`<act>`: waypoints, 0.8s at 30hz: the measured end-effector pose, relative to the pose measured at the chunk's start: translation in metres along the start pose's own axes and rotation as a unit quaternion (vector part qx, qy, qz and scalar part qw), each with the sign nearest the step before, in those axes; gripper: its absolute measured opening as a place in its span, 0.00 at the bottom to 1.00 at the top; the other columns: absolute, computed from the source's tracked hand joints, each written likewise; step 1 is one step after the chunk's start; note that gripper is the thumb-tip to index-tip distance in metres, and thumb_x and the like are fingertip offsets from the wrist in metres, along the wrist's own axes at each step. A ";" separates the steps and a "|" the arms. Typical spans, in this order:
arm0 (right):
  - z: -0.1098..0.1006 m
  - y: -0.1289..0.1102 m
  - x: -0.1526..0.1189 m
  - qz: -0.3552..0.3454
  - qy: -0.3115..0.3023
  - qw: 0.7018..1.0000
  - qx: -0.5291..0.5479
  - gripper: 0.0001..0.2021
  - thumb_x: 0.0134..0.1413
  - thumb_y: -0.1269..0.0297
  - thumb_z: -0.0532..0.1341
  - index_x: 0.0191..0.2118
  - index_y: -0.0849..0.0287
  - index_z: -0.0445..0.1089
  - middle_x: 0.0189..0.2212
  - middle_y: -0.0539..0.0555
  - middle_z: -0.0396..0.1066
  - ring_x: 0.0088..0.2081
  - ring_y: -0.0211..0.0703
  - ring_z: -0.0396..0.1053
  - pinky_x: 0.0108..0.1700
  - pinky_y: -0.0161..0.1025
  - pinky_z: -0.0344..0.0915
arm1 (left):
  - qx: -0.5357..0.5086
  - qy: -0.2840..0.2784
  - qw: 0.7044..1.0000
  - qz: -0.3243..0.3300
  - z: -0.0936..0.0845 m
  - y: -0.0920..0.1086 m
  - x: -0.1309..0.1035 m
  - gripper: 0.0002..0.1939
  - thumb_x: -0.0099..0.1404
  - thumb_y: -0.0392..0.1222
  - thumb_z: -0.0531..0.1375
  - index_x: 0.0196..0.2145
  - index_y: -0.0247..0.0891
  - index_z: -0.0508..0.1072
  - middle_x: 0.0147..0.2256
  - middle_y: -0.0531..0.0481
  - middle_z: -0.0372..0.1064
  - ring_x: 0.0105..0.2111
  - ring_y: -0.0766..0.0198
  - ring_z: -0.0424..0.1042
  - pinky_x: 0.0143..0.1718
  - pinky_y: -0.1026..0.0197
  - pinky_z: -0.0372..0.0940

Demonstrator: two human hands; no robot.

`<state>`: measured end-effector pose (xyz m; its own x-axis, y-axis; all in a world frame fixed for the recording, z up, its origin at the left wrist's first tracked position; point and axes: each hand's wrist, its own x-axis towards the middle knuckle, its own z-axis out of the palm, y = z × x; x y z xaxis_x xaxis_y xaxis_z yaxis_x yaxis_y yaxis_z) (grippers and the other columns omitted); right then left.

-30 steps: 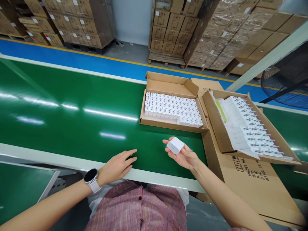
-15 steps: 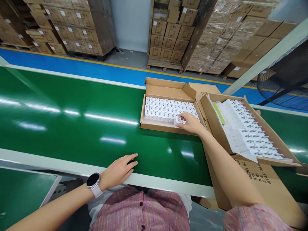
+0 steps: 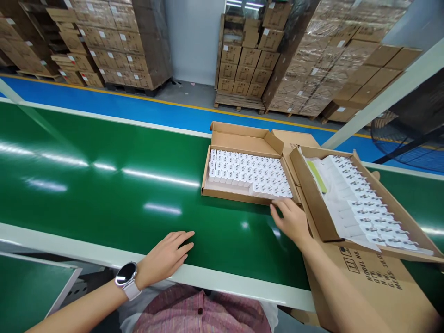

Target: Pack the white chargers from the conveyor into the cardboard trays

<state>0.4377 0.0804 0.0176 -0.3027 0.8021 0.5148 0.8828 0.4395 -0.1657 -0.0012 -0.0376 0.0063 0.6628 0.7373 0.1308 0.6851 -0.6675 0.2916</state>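
Note:
My right hand [image 3: 289, 219] is just in front of the open cardboard box [image 3: 236, 196], with thumb and fingers apart and nothing between them. Inside that box, white plug chargers [image 3: 243, 169] stand upright in tight rows, metal parts facing up. The front row fills only its right part, leaving a gap at the front left. My left hand [image 3: 168, 255], with a watch on its wrist, lies open at the near edge of the green conveyor belt [image 3: 121, 212]. To the right, a second tilted box [image 3: 317, 203] contains more white plug chargers [image 3: 374, 208] with prongs showing.
Beneath the tilted box lies a large printed carton [image 3: 374, 286]. A light-green strip [image 3: 317, 176] sits inside the tilted box on white lining. A slanted pale post [image 3: 374, 101] and a fan [image 3: 404, 138] stand at the right. Stacked cartons [image 3: 239, 69] line the far floor.
My right hand has let go of a white charger in the front row and drawn back toward me past the box's front wall. My left hand stays nearly in place; the view has shifted slightly.

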 end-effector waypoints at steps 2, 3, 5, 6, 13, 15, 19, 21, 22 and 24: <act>-0.005 -0.005 -0.010 -0.006 0.029 0.999 0.025 0.08 0.67 0.60 0.57 0.42 0.55 0.73 0.37 0.56 0.75 0.37 0.47 0.74 0.39 0.40 0.69 | 0.005 0.007 1.000 -0.002 0.000 -0.001 0.002 0.17 0.72 0.32 0.55 0.53 0.42 0.77 0.63 0.43 0.67 0.60 0.50 0.69 0.60 0.46 0.69; -0.007 -0.007 -0.012 0.001 0.042 0.998 0.039 0.08 0.67 0.60 0.57 0.42 0.55 0.72 0.36 0.56 0.76 0.36 0.45 0.74 0.38 0.39 0.69 | 0.007 0.009 1.000 -0.003 0.000 -0.002 0.003 0.17 0.72 0.32 0.55 0.52 0.42 0.78 0.63 0.43 0.67 0.59 0.50 0.70 0.59 0.46 0.69; -0.007 -0.010 -0.010 0.016 0.052 0.996 0.069 0.08 0.67 0.60 0.57 0.41 0.55 0.72 0.34 0.54 0.75 0.32 0.44 0.73 0.35 0.38 0.69 | 0.013 0.011 1.000 -0.007 0.001 -0.002 0.003 0.16 0.73 0.33 0.54 0.51 0.41 0.78 0.63 0.43 0.68 0.59 0.50 0.70 0.59 0.46 0.70; -0.006 -0.010 -0.009 0.020 0.044 0.995 0.083 0.08 0.67 0.59 0.57 0.41 0.54 0.72 0.32 0.54 0.75 0.31 0.43 0.73 0.33 0.38 0.68 | 0.017 0.010 1.000 -0.007 0.001 -0.002 0.003 0.16 0.73 0.33 0.54 0.51 0.41 0.78 0.62 0.42 0.68 0.59 0.50 0.70 0.59 0.46 0.70; 0.012 -0.007 -0.015 0.028 -0.087 0.987 0.136 0.13 0.68 0.56 0.54 0.38 0.53 0.73 0.31 0.53 0.78 0.29 0.45 0.75 0.31 0.39 0.68 | 0.001 -0.021 1.000 0.015 0.001 -0.001 0.004 0.17 0.73 0.33 0.53 0.52 0.42 0.77 0.62 0.43 0.69 0.59 0.51 0.71 0.60 0.47 0.69; 0.014 -0.007 -0.010 0.025 -0.087 0.989 0.117 0.14 0.67 0.55 0.53 0.36 0.53 0.73 0.28 0.53 0.77 0.27 0.44 0.74 0.31 0.39 0.68 | -0.017 -0.030 0.999 0.020 0.003 -0.004 0.008 0.17 0.73 0.34 0.53 0.53 0.43 0.77 0.62 0.44 0.69 0.60 0.51 0.70 0.60 0.47 0.69; 0.013 -0.007 0.005 0.019 -0.073 0.993 0.089 0.16 0.64 0.56 0.53 0.31 0.55 0.73 0.25 0.53 0.76 0.24 0.43 0.70 0.31 0.38 0.65 | -0.048 -0.047 0.997 0.048 0.009 -0.013 0.021 0.17 0.74 0.37 0.54 0.53 0.44 0.77 0.62 0.44 0.69 0.58 0.53 0.71 0.59 0.50 0.69; 0.011 -0.007 0.011 0.028 -0.067 0.994 0.082 0.16 0.62 0.55 0.54 0.28 0.55 0.72 0.23 0.54 0.74 0.24 0.43 0.68 0.30 0.39 0.61 | -0.056 -0.053 0.994 0.072 0.011 -0.018 0.029 0.17 0.74 0.37 0.53 0.54 0.43 0.78 0.62 0.44 0.69 0.58 0.54 0.71 0.59 0.51 0.67; 0.009 -0.007 0.013 0.035 -0.064 0.994 0.076 0.17 0.62 0.54 0.54 0.27 0.56 0.71 0.22 0.54 0.73 0.24 0.43 0.67 0.30 0.39 0.60 | -0.055 -0.057 0.993 0.087 0.012 -0.020 0.032 0.17 0.74 0.37 0.53 0.54 0.42 0.78 0.62 0.43 0.69 0.58 0.54 0.71 0.59 0.52 0.66; 0.004 -0.007 0.015 0.048 -0.053 0.995 0.064 0.19 0.62 0.52 0.54 0.25 0.56 0.70 0.21 0.55 0.70 0.24 0.43 0.65 0.30 0.40 0.56 | -0.049 -0.064 0.990 0.112 0.014 -0.024 0.037 0.19 0.75 0.37 0.51 0.55 0.41 0.77 0.63 0.43 0.69 0.60 0.54 0.69 0.61 0.52 0.64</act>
<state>0.4254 0.0915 0.0231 -0.2607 0.8784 0.4005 0.8589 0.4005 -0.3194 0.0109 0.0044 -0.0097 0.8320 0.5485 0.0829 0.4882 -0.7949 0.3604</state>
